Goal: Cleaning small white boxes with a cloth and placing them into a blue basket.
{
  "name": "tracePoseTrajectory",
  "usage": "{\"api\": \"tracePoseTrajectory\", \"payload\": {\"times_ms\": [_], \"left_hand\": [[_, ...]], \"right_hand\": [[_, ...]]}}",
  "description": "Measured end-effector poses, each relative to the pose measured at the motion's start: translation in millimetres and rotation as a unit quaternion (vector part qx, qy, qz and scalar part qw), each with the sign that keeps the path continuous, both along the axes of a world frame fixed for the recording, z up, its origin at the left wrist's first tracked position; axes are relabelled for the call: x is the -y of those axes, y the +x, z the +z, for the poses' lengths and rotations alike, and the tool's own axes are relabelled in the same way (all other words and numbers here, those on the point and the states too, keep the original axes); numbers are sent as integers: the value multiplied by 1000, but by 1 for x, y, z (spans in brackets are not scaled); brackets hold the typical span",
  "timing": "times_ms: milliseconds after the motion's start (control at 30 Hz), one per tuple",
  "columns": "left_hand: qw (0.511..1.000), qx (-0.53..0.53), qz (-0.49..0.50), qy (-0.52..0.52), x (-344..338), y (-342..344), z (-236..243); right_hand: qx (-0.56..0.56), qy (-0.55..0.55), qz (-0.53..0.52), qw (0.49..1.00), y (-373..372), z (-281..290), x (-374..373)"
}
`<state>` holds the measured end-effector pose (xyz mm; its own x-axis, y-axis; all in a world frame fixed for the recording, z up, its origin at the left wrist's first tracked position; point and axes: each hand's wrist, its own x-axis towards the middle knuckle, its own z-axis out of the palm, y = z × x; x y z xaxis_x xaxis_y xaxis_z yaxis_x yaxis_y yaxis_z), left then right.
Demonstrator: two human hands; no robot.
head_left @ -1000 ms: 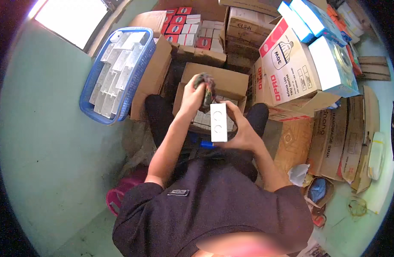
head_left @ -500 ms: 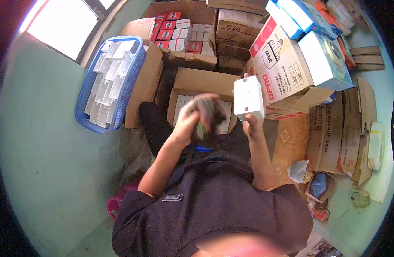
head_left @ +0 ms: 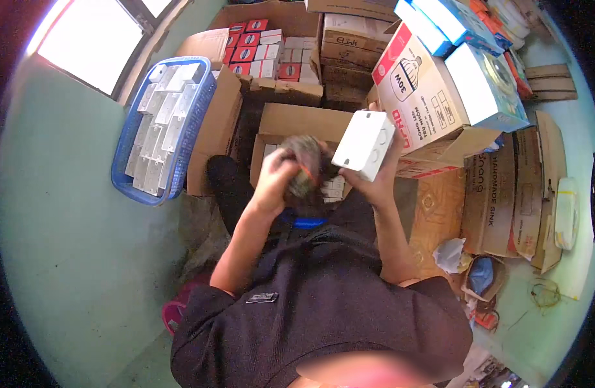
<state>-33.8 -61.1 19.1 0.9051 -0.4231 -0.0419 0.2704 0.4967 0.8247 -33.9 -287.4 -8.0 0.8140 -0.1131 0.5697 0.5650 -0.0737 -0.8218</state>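
Note:
A white plastic electrical junction box point(head_left: 361, 143) with round knockouts on its side is gripped in my right hand point(head_left: 379, 184), thumb at its lower edge and fingers mostly hidden behind. My left hand point(head_left: 271, 184) is closed round a dark, crumpled rag point(head_left: 305, 168), smeared by motion, just left of the box with a narrow gap between. Under both hands an open carton point(head_left: 297, 119) stands between my legs. Several white boxes point(head_left: 335, 187) show inside it, partly hidden by the rag and my hands.
At the left, a blue basket point(head_left: 119, 165) full of whitish boxes leans on a carton point(head_left: 215, 123). Behind, an open carton point(head_left: 284, 90) holds red-and-white boxes. A large printed carton point(head_left: 433, 97) with blue packages point(head_left: 459, 26) on top rises close to my right hand.
The junction box has tilted and come left, nearer the rag, so its side with the round knockouts now shows. The rag remains in my left hand, still blurred.

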Motion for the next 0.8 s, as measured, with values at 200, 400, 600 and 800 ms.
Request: {"api": "tracePoseTrajectory", "payload": {"times_ms": [200,400,600,800], "left_hand": [[988,-86,107,-68,29,21,-26],[912,276,-17,303,-8,3,27],[968,214,111,71,3,32,42],[868,408,163,233,36,26,36]], "right_hand": [[-77,-86,125,985,-12,-8,-24],[-71,-148,-32,986,0,5,9],[-48,-199,106,973,-14,15,1],[-153,-230,150,949,-29,29,-19]]}}
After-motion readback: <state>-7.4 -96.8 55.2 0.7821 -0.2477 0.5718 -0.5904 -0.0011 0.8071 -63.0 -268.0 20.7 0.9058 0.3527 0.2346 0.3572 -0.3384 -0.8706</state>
